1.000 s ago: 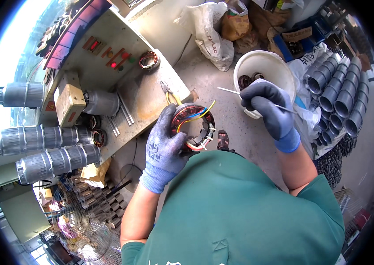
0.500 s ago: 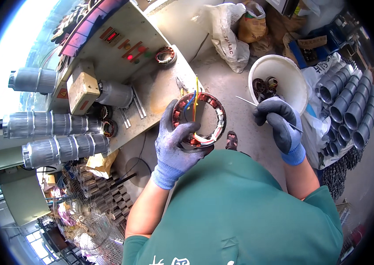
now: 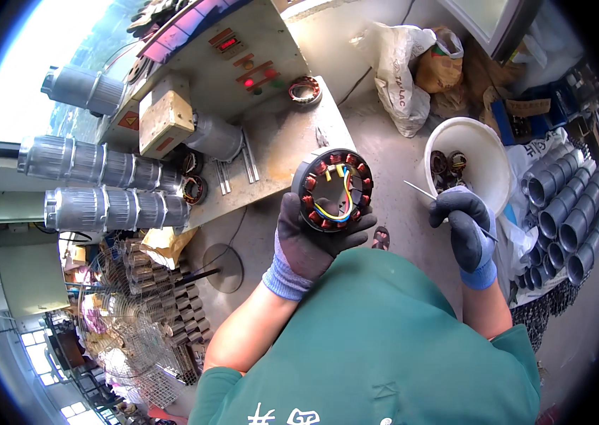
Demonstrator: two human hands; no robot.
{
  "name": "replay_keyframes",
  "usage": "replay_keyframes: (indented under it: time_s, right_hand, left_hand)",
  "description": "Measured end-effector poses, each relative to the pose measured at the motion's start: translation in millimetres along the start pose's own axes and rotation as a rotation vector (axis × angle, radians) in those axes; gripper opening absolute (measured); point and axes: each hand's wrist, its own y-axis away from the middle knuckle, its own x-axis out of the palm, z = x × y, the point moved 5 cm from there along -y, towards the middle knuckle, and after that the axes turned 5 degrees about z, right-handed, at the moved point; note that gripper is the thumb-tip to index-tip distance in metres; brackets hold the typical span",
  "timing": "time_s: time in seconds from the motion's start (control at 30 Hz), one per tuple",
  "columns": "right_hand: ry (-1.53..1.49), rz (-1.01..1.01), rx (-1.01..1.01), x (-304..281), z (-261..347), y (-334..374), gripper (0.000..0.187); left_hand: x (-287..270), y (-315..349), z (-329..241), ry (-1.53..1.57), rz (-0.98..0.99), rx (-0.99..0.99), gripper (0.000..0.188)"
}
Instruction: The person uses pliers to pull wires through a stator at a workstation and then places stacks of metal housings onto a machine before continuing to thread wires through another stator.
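My left hand (image 3: pixel 308 244), in a grey-and-blue coated work glove, holds up a motor stator (image 3: pixel 311 183) from below. This dark ring carries copper coils around its inside, and yellow, blue and red wires curve across its opening. My gloved right hand (image 3: pixel 471 230) is closed around a thin metal rod (image 3: pixel 420 189), whose tip points up and left toward the stator without touching it. Beyond that hand stands a white bucket (image 3: pixel 487 142) with several stators (image 3: pixel 448 166) in it.
At left, a workbench (image 3: pixel 282 159) carries a control box (image 3: pixel 264 53), another stator (image 3: pixel 304 91) and metal rods (image 3: pixel 250 157). Ribbed motor housings (image 3: pixel 112 209) jut out beside it. Stacked grey tubes (image 3: pixel 568 205) lie at right; sacks (image 3: pixel 400 81) stand at the back. A fan (image 3: pixel 126 319) is lower left.
The stator has been turned over in my left hand, so its other face and the looped wires show. That hand now supports it from underneath. My right hand keeps its hold on the rod.
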Motion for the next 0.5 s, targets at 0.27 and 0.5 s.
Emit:
replay_keyframes:
  time_s: [0.27,0.5]
  right_hand:
    - [0.092,0.064,0.007,24,5,-10,0.024]
    - [0.139,0.028,0.042,47,4,-17,0.026]
  left_hand:
    - [-4,17,-18,0.171,0.180,0.000,0.112]
    - [-22,40,-59,0.060,0.290,0.026,0.117]
